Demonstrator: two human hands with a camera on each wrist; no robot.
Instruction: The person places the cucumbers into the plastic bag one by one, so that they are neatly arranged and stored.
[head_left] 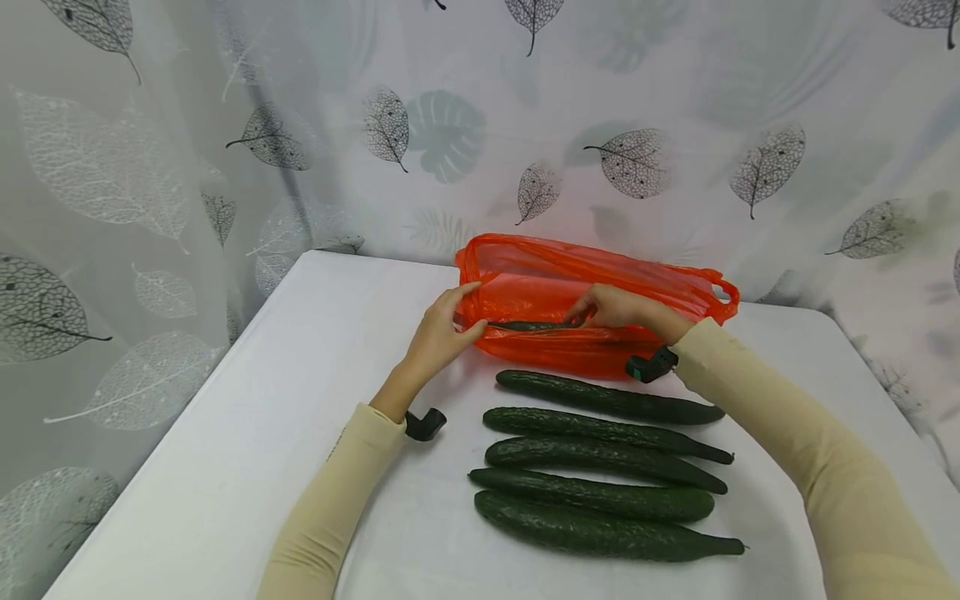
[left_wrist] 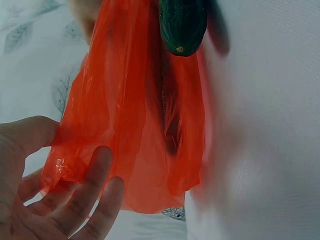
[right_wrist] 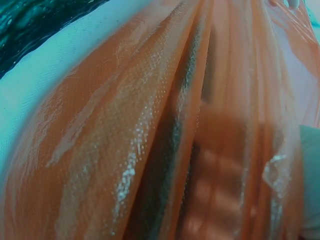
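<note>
Head view shows a white table (head_left: 247,433) bearing a thin, crinkled, see-through red bag (head_left: 540,354) near its far edge, mouth gaping. Five dark green, bumpy cucumbers (head_left: 606,460) lie in a row on the near side of it, and a sixth cucumber (head_left: 528,326) lies inside the bag. The right hand (head_left: 609,305) bends downward into the mouth, fingers curled on the sixth cucumber; the left hand (head_left: 438,332), thumb and fingers spread wide, touches the bag's left end.
</note>
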